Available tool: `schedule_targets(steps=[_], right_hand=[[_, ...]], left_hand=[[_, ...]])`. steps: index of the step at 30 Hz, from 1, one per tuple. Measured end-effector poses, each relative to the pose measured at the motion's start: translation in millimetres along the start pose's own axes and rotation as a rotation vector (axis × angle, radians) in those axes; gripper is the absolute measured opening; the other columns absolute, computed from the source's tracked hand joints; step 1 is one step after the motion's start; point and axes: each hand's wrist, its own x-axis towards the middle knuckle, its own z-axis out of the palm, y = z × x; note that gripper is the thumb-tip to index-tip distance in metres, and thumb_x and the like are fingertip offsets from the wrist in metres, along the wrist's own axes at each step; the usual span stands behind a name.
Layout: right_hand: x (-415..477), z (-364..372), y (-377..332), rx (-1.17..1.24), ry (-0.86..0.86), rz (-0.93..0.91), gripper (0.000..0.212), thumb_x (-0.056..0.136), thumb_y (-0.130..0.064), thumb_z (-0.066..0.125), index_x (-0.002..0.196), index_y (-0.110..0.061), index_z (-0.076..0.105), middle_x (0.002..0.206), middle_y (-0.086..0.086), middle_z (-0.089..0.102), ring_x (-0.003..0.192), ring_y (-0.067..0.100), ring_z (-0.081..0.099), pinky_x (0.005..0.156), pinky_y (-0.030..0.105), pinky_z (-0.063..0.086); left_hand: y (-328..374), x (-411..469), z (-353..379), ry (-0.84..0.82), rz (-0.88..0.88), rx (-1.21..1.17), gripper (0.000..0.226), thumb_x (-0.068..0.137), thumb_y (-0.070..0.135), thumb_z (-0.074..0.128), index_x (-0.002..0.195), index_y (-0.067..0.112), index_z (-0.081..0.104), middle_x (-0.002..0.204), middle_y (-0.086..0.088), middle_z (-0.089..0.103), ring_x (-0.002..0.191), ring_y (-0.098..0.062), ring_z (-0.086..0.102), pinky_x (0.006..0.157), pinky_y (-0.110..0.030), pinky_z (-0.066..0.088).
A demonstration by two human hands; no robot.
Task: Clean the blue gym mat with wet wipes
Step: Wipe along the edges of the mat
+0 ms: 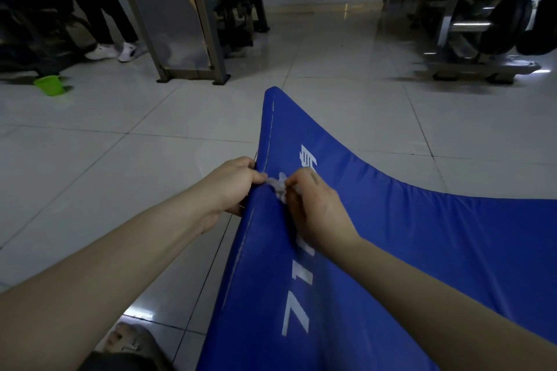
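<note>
My left hand (233, 182) grips the raised edge of the blue mat (391, 250); just beside it, my right hand (313, 205) pinches a crumpled wipe (278, 187) against the mat

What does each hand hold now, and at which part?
The left hand grips the blue mat at its raised stitched edge. The right hand holds a crumpled wet wipe against the mat beside that edge.

Wipe (278, 187): mostly hidden beneath the curled fingers of the right hand (313, 208).
Left hand (232, 187): fingertips hidden behind the mat (391, 250) edge it grips.
Mat: cut off right of the grip.
</note>
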Motion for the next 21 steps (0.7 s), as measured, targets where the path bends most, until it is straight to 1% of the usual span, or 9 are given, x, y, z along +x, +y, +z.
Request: schedule_targets(steps=[4, 6, 8, 10, 13, 15, 17, 19, 21], right_hand=[[9.5, 8.6, 41.2, -0.004, 0.029, 0.397, 0.01, 0.102, -0.018, 0.043, 0.094, -0.015, 0.048, 0.09, 0.002, 0.056, 0.075, 0.022, 0.054, 0.056, 0.031, 0.036], [11.9, 10.8, 41.3, 0.031, 0.002, 0.459, 0.01, 0.1, -0.014, 0.044, 0.093, -0.014, 0.049, 0.079, 0.003, 0.057, 0.069, 0.021, 0.054, 0.056, 0.031, 0.039], [9.5, 10.6, 20.3, 0.089, -0.002, 0.407, 0.016, 0.101, -0.017, 0.046, 0.086, -0.014, 0.051, 0.068, 0.0, 0.057, 0.059, 0.013, 0.052, 0.053, 0.03, 0.042], [-3.7, 7.5, -13.1, 0.162, -0.016, 0.262, 0.022, 0.101, -0.023, 0.049, 0.079, -0.018, 0.05, 0.064, -0.006, 0.053, 0.054, 0.008, 0.048, 0.051, 0.022, 0.038], [-33.9, 3.9, -57.2, 0.183, -0.155, -0.112, 0.008, 0.093, -0.023, 0.055, 0.088, -0.017, 0.057, 0.082, -0.003, 0.057, 0.067, 0.012, 0.052, 0.057, 0.029, 0.044], [-44.0, 2.7, -69.9, 0.048, -0.211, -0.395, 0.008, 0.089, -0.014, 0.064, 0.094, -0.008, 0.062, 0.091, 0.007, 0.058, 0.07, 0.021, 0.052, 0.059, 0.035, 0.046], [-37.0, 1.8, -66.3, -0.078, -0.149, -0.579, 0.007, 0.089, -0.008, 0.065, 0.093, -0.002, 0.065, 0.089, 0.012, 0.058, 0.068, 0.023, 0.05, 0.055, 0.034, 0.044], [-19.8, -2.0, -58.1, -0.071, -0.045, -0.521, 0.01, 0.091, -0.011, 0.059, 0.092, -0.002, 0.063, 0.09, 0.014, 0.059, 0.069, 0.024, 0.053, 0.054, 0.035, 0.046], [0.5, -7.1, -44.6, -0.016, 0.063, -0.311, 0.015, 0.095, -0.022, 0.05, 0.096, -0.01, 0.059, 0.093, 0.006, 0.057, 0.069, 0.017, 0.053, 0.056, 0.029, 0.042]], left_hand=[[-1.3, 0.4, 1.5, -0.013, -0.021, -0.028, 0.015, 0.1, 0.016, 0.054, 0.111, 0.014, 0.065, 0.096, -0.007, 0.075, 0.069, -0.016, 0.071, 0.055, -0.026, 0.056], [-1.6, 1.5, 2.4, 0.001, -0.034, -0.056, 0.014, 0.099, 0.013, 0.053, 0.107, 0.012, 0.065, 0.09, -0.005, 0.076, 0.068, -0.015, 0.072, 0.056, -0.026, 0.056], [-2.4, 3.6, 2.0, 0.037, -0.052, -0.104, 0.012, 0.097, 0.012, 0.053, 0.097, 0.01, 0.066, 0.071, 0.0, 0.074, 0.057, -0.011, 0.069, 0.053, -0.025, 0.054], [-2.9, 6.4, 1.9, 0.07, -0.068, -0.162, 0.014, 0.097, 0.018, 0.056, 0.092, 0.012, 0.067, 0.06, 0.004, 0.071, 0.053, -0.01, 0.067, 0.054, -0.024, 0.051], [-0.6, 5.4, 5.3, 0.058, -0.066, -0.22, 0.016, 0.098, 0.026, 0.059, 0.093, 0.015, 0.069, 0.061, 0.007, 0.072, 0.051, -0.008, 0.068, 0.047, -0.018, 0.049], [0.7, 2.6, 8.7, 0.026, -0.063, -0.161, 0.018, 0.098, 0.03, 0.057, 0.098, 0.018, 0.069, 0.067, 0.007, 0.074, 0.055, -0.008, 0.07, 0.055, -0.023, 0.053], [3.0, -0.1, 10.3, 0.016, -0.045, -0.13, 0.019, 0.098, 0.03, 0.056, 0.103, 0.017, 0.068, 0.077, 0.003, 0.077, 0.066, -0.012, 0.073, 0.068, -0.033, 0.058], [7.1, -1.5, 7.8, 0.02, -0.001, -0.138, 0.018, 0.099, 0.026, 0.056, 0.112, 0.016, 0.063, 0.095, -0.005, 0.076, 0.081, -0.02, 0.072, 0.075, -0.039, 0.059], [10.9, -5.1, 3.1, -0.014, 0.056, -0.096, 0.015, 0.1, 0.027, 0.055, 0.113, 0.021, 0.061, 0.093, -0.003, 0.074, 0.078, -0.018, 0.069, 0.065, -0.034, 0.055]])
